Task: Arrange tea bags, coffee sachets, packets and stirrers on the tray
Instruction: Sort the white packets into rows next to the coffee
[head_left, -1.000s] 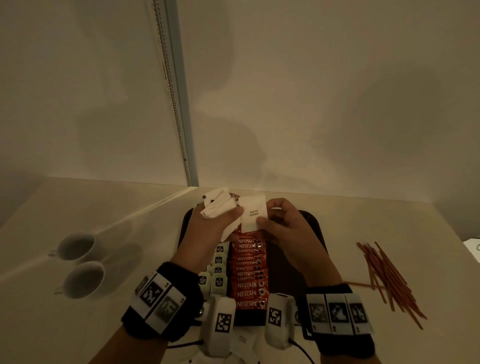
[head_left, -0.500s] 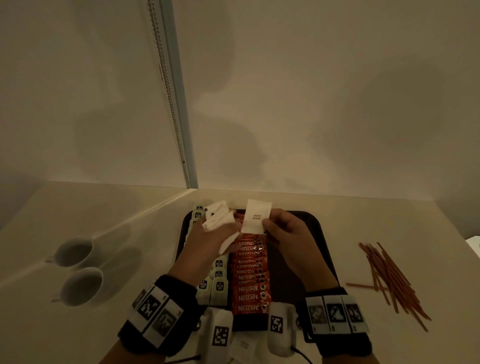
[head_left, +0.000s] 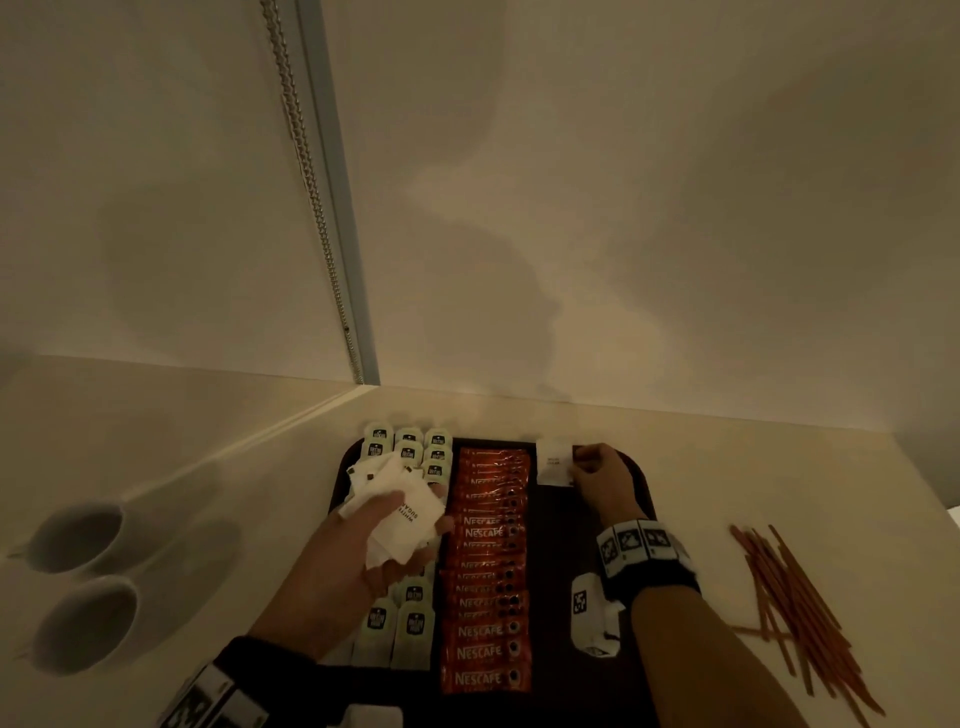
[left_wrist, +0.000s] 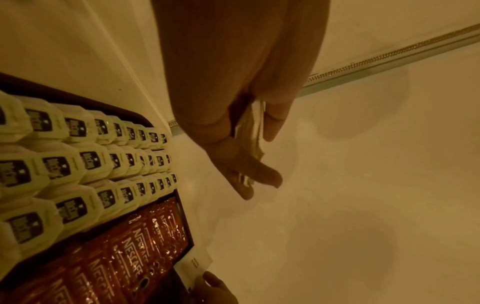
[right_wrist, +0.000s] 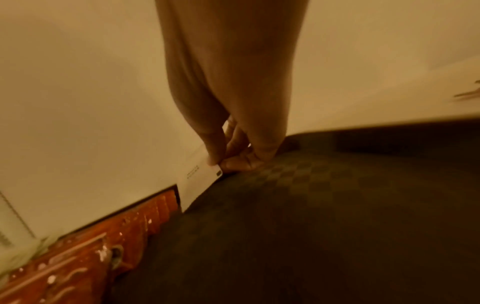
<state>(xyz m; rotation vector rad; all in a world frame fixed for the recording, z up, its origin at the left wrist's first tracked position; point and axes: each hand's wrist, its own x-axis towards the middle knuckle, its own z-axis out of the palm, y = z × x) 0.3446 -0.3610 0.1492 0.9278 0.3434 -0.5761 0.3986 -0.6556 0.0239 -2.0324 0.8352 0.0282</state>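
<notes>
Dim warm light. Plain cream walls meet in a corner w/ a grey vertical strip & bead chain; pale surface below.

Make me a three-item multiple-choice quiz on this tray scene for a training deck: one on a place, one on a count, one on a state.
1. Where are the stirrers?
A. on the tray
B. on the counter right of the tray
C. in a cup

2. How many cups stand at the left?
A. one
B. two
C. four

3. What does the right hand hold?
A. nothing
B. a stirrer
C. one sugar packet

B: they lie on the counter, off the tray.
B: two white cups, one behind the other.
C: its fingers pinch one white packet at the tray's far edge.
</notes>
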